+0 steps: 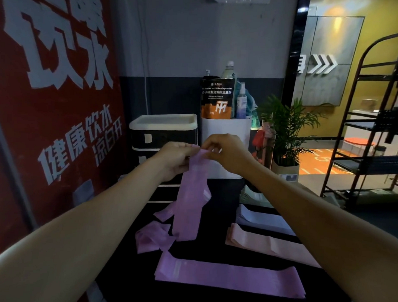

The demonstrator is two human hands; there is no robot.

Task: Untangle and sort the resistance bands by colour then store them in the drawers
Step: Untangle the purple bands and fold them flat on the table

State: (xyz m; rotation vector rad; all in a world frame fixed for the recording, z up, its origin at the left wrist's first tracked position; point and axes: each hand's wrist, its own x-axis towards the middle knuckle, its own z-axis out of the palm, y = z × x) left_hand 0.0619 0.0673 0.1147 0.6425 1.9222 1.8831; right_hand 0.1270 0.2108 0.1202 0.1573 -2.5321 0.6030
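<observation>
Both hands raised over the dark table [216, 297]. Left hand [174, 159] and right hand [227, 153] each pinch the top edge of a purple band [193, 196], fingers curled onto it, likely to let it hang free and shake out twists. Band drops toward 6 o'clock from the fingertips; its tail lies among crumpled purple bands [151, 239]. Flat purple band [229, 276] at 6, pink band [262, 240] and white band [261, 218] at 4: sorted piles, probably. Drawer unit [162, 138] at 11, behind the hands.

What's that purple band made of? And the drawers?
The purple band the left hand and right hand pinch looks like thin, matte stretchy rubber, probably latex: it hangs limp and folds. The drawer unit looks like smooth plastic, with a glossy white rim.
</observation>
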